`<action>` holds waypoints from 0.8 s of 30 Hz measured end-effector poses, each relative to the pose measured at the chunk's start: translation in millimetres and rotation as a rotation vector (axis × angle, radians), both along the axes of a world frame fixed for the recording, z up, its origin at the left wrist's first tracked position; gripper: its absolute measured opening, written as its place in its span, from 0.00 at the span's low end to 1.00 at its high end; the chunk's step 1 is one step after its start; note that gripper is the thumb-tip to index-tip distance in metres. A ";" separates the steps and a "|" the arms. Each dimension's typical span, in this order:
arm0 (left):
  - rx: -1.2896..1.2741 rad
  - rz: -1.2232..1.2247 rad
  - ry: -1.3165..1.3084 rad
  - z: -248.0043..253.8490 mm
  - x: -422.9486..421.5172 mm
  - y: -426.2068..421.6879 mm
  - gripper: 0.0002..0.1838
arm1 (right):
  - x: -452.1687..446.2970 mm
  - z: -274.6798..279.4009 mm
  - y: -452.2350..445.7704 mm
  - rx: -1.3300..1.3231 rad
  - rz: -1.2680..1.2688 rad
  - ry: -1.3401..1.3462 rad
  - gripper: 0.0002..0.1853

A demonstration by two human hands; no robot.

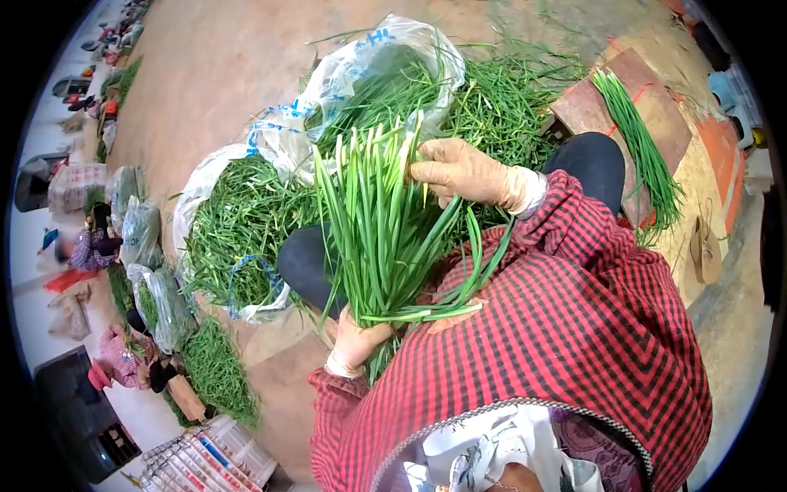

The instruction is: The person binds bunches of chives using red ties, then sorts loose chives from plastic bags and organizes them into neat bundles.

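Note:
My left hand (358, 340), in a thin glove, is closed around the lower, leafy part of a thick bunch of garlic chives (379, 234). The bunch stands nearly upright over my lap, pale cut ends at the top and green leaves below. A few chives bend sideways across its lower right. At the upper right edge of the bunch, my gloved right hand (467, 174) pinches some of the pale stem ends; its fingertips are partly hidden among them.
Loose chives fill one plastic bag (193, 197) on the left and another bag (447, 61) behind. A loose heap (512, 94) lies beside them. A neat bundle (635, 135) rests on a board (574, 107) at right. Other people (127, 357) sit among bags at far left.

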State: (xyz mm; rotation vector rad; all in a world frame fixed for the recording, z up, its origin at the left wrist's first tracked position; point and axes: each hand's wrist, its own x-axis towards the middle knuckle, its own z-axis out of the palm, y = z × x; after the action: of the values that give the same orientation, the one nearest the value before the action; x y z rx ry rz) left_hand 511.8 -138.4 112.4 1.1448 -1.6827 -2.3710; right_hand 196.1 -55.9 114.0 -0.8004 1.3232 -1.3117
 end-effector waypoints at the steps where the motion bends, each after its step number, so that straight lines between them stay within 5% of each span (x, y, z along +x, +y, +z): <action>1: 0.018 -0.035 -0.019 0.5 -1.2 -3.0 0.19 | -2.6 3.5 1.3 -0.019 -0.052 0.022 0.13; 5: -0.076 -0.140 -0.033 -7.2 5.9 -10.7 0.20 | -47.6 0.0 13.3 -0.179 -0.368 0.137 0.15; 9: -0.013 -0.085 -0.026 -2.9 14.9 -5.5 0.21 | -121.3 -5.3 48.6 -0.099 -0.604 -0.087 0.17; 12: 0.064 -0.017 -0.030 -0.8 17.0 -4.6 0.21 | -129.0 -15.5 52.1 0.404 -0.240 0.865 0.28; 14: 0.061 -0.028 -0.029 -2.0 13.4 -4.5 0.21 | -103.1 -29.4 42.1 0.164 -0.217 1.103 0.35; 16: 0.046 -0.021 -0.040 -0.3 10.9 -2.2 0.20 | -76.1 -12.6 30.8 0.258 0.008 0.779 0.39; 20: -0.059 -0.077 -0.063 -0.3 12.9 -2.8 0.19 | -44.6 -55.3 2.2 0.320 0.274 0.785 0.29; 21: -0.056 -0.065 -0.113 4.7 14.2 -2.5 0.19 | -41.0 -73.8 5.1 0.243 0.088 0.918 0.25; 24: -0.171 -0.171 -0.156 7.2 25.9 -10.1 0.22 | -58.4 -65.5 17.0 0.183 0.018 0.561 0.19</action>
State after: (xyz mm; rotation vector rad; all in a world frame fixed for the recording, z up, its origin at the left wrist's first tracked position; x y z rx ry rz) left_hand 537.7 -148.5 119.6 1.2304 -2.0667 -2.2235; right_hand 137.7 -38.9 48.5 -1.0933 1.8387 -0.9615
